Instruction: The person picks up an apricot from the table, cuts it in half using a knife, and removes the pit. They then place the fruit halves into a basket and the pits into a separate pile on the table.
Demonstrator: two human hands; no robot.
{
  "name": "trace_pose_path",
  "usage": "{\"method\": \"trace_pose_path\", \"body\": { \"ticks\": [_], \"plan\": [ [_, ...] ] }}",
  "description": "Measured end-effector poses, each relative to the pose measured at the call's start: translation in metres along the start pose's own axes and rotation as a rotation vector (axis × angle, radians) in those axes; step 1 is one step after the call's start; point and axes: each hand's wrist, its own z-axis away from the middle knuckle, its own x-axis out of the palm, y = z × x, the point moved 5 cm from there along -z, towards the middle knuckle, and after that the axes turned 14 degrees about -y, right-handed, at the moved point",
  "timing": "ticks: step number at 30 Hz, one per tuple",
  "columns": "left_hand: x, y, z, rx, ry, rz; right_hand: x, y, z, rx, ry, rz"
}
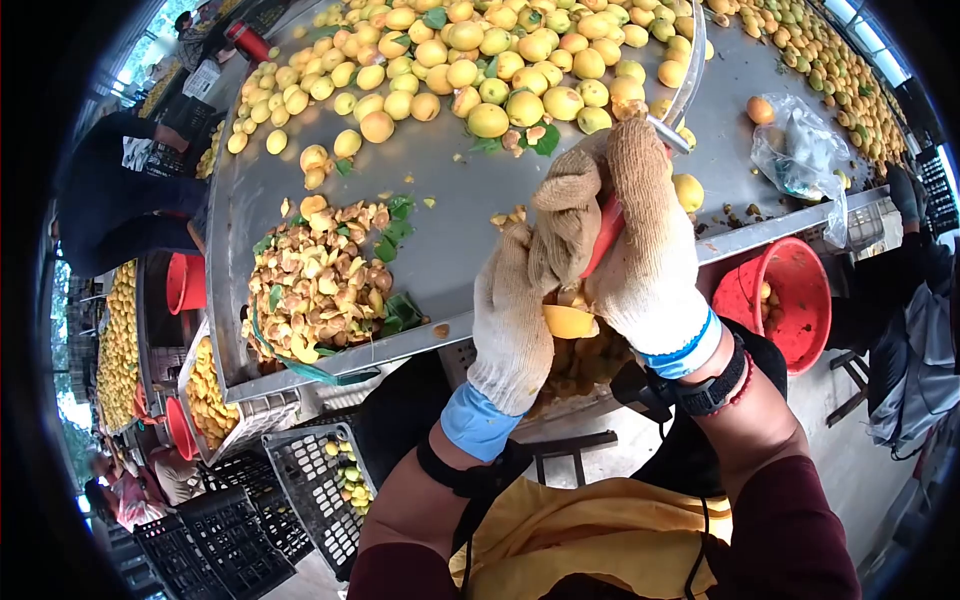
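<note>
Both my hands wear tan-and-white knit gloves and meet over the table's near edge. My right hand [645, 220] is closed around a red-handled tool [605, 238], whose metal end [668, 135] sticks out past the fingers. My left hand [525, 300] presses against it with curled fingers; I cannot tell what they hold. A cut apricot half [570, 322] shows just below, between the two gloves. Beneath the hands, partly hidden, is a container of apricot pieces [580, 370]. Whole apricots [490, 80] are heaped on the metal table [440, 215] ahead.
A pile of apricot scraps and pits [320, 280] lies left on the table, with leaves around it. A plastic bag [800, 145] sits at right. Beyond the edge stand a red bucket [790, 300] and a black crate [320, 490]. Another person [125, 195] stands at left.
</note>
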Motion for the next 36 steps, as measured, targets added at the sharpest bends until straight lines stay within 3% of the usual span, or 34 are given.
{"method": "trace_pose_path", "body": {
  "ticks": [2, 4, 6, 8, 11, 13, 14, 16, 17, 20, 22, 24, 26, 27, 30, 31, 32, 34, 35, 36],
  "plan": [
    [0.007, -0.001, 0.004, -0.163, 0.436, -0.282, -0.007, -0.007, -0.004, 0.007, -0.096, 0.053],
    [0.016, 0.014, 0.001, -0.271, 0.383, -0.394, 0.004, -0.023, -0.007, 0.138, -0.029, 0.307],
    [0.022, 0.021, -0.003, -0.070, 0.043, -0.278, 0.002, -0.030, -0.016, 0.001, -0.054, 0.228],
    [0.028, 0.022, -0.005, -0.131, 0.149, -0.351, -0.006, -0.041, -0.013, -0.031, -0.026, 0.143],
    [0.031, 0.015, -0.004, -0.076, 0.041, -0.363, 0.004, -0.040, -0.013, -0.031, -0.014, 0.130],
    [0.021, 0.012, -0.001, 0.014, 0.244, -0.396, 0.012, -0.040, -0.016, -0.057, -0.042, 0.149],
    [0.022, 0.012, -0.001, 0.013, 0.244, -0.395, 0.014, -0.037, -0.018, -0.057, -0.041, 0.149],
    [0.046, 0.020, -0.008, 0.070, 0.015, -0.449, 0.010, -0.032, -0.022, -0.096, 0.045, 0.131],
    [0.045, 0.020, -0.009, 0.071, 0.016, -0.450, 0.010, -0.033, -0.023, -0.113, -0.069, 0.200],
    [0.041, 0.024, -0.010, 0.139, 0.018, -0.470, 0.013, -0.027, -0.025, -0.078, -0.069, 0.197],
    [0.039, 0.034, -0.012, 0.215, 0.045, -0.723, 0.015, -0.016, -0.027, -0.084, 0.077, 0.144],
    [0.034, 0.039, -0.020, 0.262, 0.159, -0.682, 0.013, -0.009, -0.034, -0.055, 0.043, 0.116],
    [0.030, 0.054, -0.027, 0.187, 0.160, -1.080, 0.012, -0.002, -0.047, -0.016, -0.091, -0.093],
    [0.023, 0.061, -0.032, 0.291, 0.098, -1.424, 0.003, 0.004, -0.055, -0.029, -0.250, -0.293],
    [0.017, 0.070, -0.040, 0.262, 0.148, -1.388, -0.005, 0.018, -0.070, 0.012, -0.167, -0.196],
    [0.015, 0.074, -0.044, 0.369, 0.110, -1.692, -0.007, 0.024, -0.074, 0.013, -0.199, -0.254],
    [0.011, 0.079, -0.046, 0.363, 0.115, -1.698, -0.009, 0.026, -0.075, 0.016, -0.198, -0.262],
    [0.000, 0.090, -0.050, 0.279, 0.169, -1.380, -0.015, 0.017, -0.079, 0.091, 0.067, 0.293],
    [0.002, 0.095, -0.050, 0.237, 0.230, -1.251, -0.011, 0.008, -0.080, 0.240, 0.043, 0.559],
    [0.003, 0.099, -0.049, 0.239, 0.232, -1.259, -0.012, 0.008, -0.079, 0.239, 0.037, 0.553]
  ]
}}
